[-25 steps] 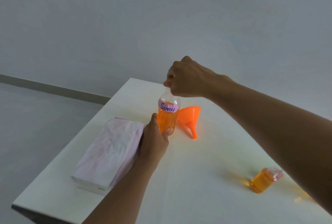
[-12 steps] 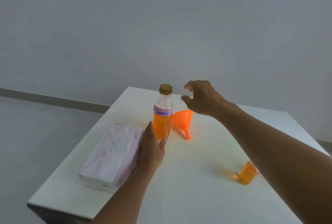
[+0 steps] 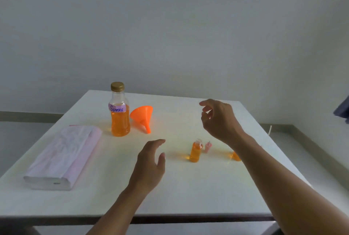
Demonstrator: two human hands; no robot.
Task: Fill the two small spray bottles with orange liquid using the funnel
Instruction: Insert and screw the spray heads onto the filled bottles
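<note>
Small spray bottle (image 3: 196, 150) upright mid-table, neck open, full of orange, pink sprayer top (image 3: 207, 146) just beside it. Second small bottle (image 3: 235, 156) mostly hidden behind right forearm. Open one sits right of left hand (image 3: 151, 163), below and left of right hand (image 3: 219, 119); right looks slightly nearer. Both hands open, empty. Half a sec back left gripped big capped bottle (image 3: 119, 111), now let go. Funnel (image 3: 143, 117) lies on side next to it.
</note>
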